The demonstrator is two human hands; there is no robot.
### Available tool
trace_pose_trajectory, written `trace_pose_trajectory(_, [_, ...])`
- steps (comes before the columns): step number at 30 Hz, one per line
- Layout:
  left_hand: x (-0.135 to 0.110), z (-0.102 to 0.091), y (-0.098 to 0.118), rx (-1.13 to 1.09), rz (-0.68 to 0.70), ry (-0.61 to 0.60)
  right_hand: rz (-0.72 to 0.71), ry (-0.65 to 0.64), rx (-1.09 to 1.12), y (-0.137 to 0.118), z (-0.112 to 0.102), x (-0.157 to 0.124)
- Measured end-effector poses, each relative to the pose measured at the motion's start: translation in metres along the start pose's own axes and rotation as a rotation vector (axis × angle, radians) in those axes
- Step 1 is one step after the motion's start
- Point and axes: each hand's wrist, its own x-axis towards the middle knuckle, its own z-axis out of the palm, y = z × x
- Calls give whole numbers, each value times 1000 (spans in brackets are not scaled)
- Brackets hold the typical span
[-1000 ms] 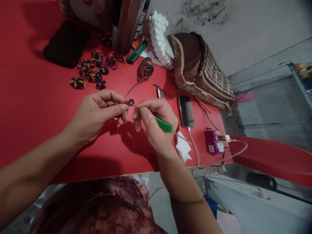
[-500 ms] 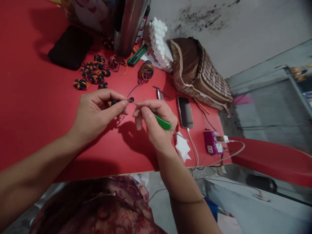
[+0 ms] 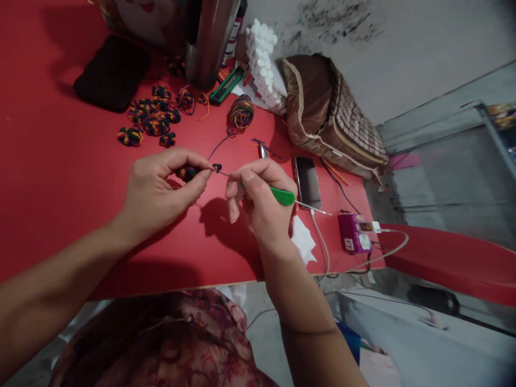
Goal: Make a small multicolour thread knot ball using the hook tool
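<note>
Between the thumb and fingers of my left hand (image 3: pixel 161 188) is a small multicoloured crochet piece (image 3: pixel 186 172), partly hidden by the fingers. My right hand (image 3: pixel 262 199) grips the green handle of a crochet hook (image 3: pixel 283 196). The hook's thin front end reaches the dark loop (image 3: pixel 216 167) at the edge of the piece; its very tip is too small to make out. A dark strand runs from my left fingertips up to a ball of multicoloured yarn (image 3: pixel 241 114). Several finished-looking crochet flowers (image 3: pixel 155 123) lie beyond my left hand.
Behind the yarn stand a metal flask (image 3: pixel 209 48) and a green cutter (image 3: pixel 226 86). Scissors (image 3: pixel 263 150) lie just past my right hand. To the right are a phone (image 3: pixel 307 183) on a cable, crumpled white paper (image 3: pixel 302 239), a purple power box (image 3: pixel 349 232) and a brown bag (image 3: pixel 322 113).
My right hand has shifted slightly right, away from my left fingers, and the hook's handle lies flatter. My left hand keeps its pinch. The whole view has shifted a little.
</note>
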Motion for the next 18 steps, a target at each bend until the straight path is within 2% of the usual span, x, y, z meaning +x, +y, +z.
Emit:
trace_pose_trajectory(2, [0, 0, 0, -6, -2, 1, 11, -6, 12, 0, -1, 1])
trace_pose_trajectory(6, [0, 0, 0, -29, -91, -33, -5, -25, 42, 0, -2, 1])
trace_pose_trajectory(10, [1, 0, 1, -39, -105, -19, 4, -11, 8, 0, -1, 0])
trace_pose_trajectory(14, [0, 0, 1, -15, -54, -21, 28, -3, 4, -1, 0, -1])
trace_pose_trajectory(18, [-1, -2, -2, 106, 55, -46, 100, -8, 69, -4, 0, 3])
